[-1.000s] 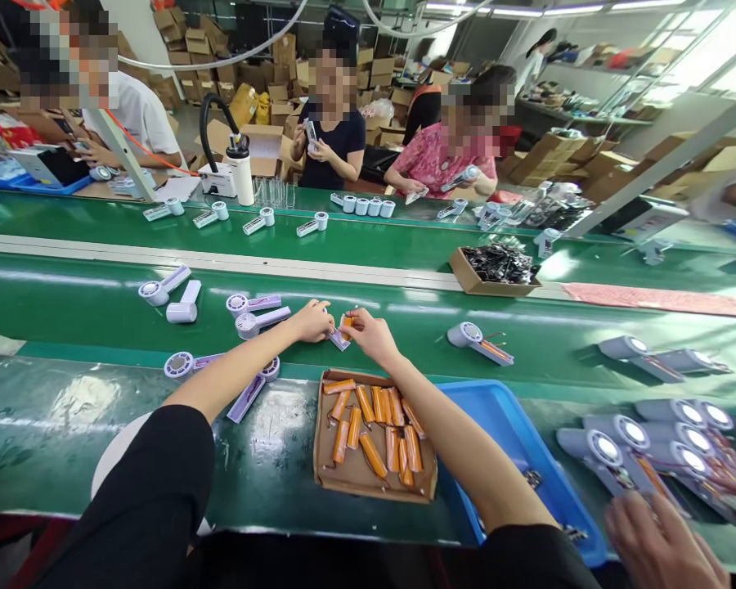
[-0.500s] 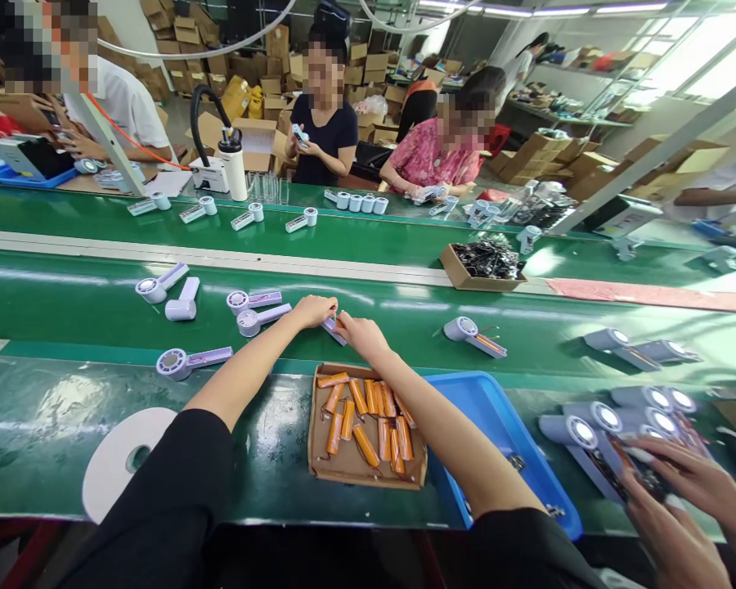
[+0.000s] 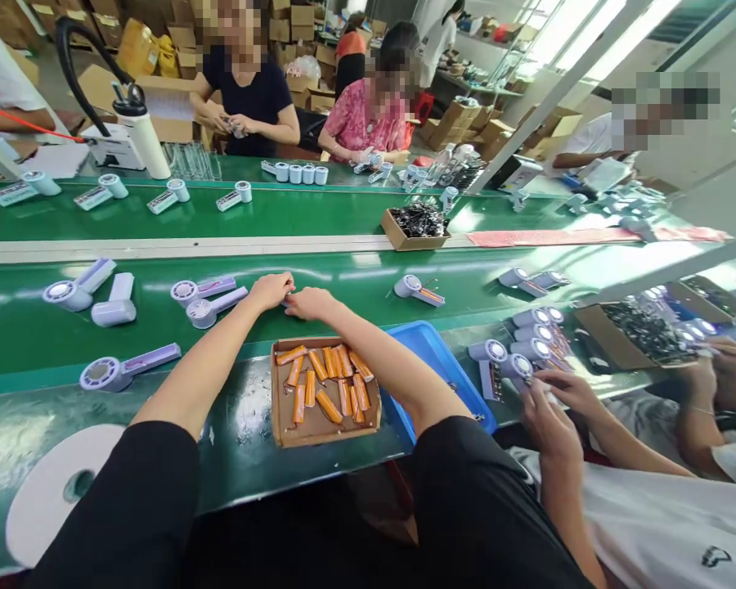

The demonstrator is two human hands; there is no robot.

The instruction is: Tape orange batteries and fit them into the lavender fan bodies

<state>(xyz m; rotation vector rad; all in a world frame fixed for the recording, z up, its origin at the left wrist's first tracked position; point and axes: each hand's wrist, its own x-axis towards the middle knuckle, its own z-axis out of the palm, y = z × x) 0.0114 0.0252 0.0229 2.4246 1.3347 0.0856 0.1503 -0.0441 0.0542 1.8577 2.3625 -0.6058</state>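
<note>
Over the green belt my left hand (image 3: 272, 290) and my right hand (image 3: 310, 303) meet, fingers closed. Between them is a lilac handheld fan (image 3: 287, 303), mostly hidden; only a sliver shows. What the left fingertips pinch on it is too small to make out. Beside my left wrist lie two lilac fans (image 3: 202, 312) with their handles toward my hand. Nearer me, a cardboard tray (image 3: 276, 409) holds several orange wrapped battery cells (image 3: 329, 405) with wires. My right forearm passes over the tray's right edge.
A blue bin (image 3: 429, 343) stands right of the tray, and a white reel (image 3: 37, 499) lies at lower left. To the right, a co-worker's hands (image 3: 555, 409) work by several lit fans (image 3: 531, 335). A box of black parts (image 3: 418, 225) stands beyond the belt.
My view has turned to the right, so things sit further left and more of the co-workers at right shows. My hands stay together; less of the lilac fan shows between them.
</note>
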